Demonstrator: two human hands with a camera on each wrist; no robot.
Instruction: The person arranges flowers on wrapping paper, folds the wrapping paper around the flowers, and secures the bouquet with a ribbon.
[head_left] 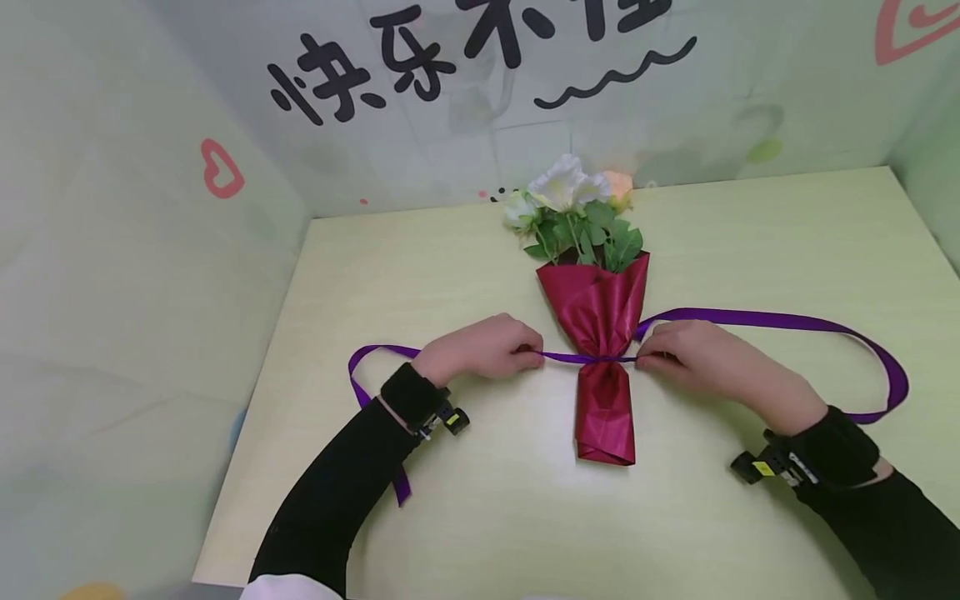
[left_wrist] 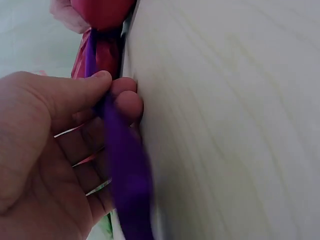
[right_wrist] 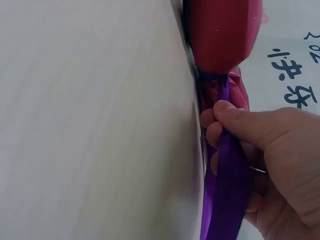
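Observation:
A bouquet of white and peach flowers [head_left: 564, 185] with green leaves lies on the table, wrapped in shiny dark red paper [head_left: 596, 304]. Across the wrap's narrow waist runs a purple ribbon [head_left: 787, 319], drawn out to both sides. To the left of the waist, my left hand [head_left: 487, 347] pinches the ribbon between thumb and fingers; its loose end trails past the left sleeve. Close by the waist on the right, my right hand [head_left: 697, 358] pinches the ribbon too. In both wrist views the ribbon [left_wrist: 129, 175] passes between thumb and fingertips and hangs below the hand [right_wrist: 290, 155].
The pale wooden table [head_left: 487, 517] meets a printed backdrop [head_left: 450, 150] with black writing behind the flowers. On the right, the ribbon makes a wide loop on the tabletop and passes behind the right wrist. Each wrist wears a black strap with a small camera [head_left: 453, 417].

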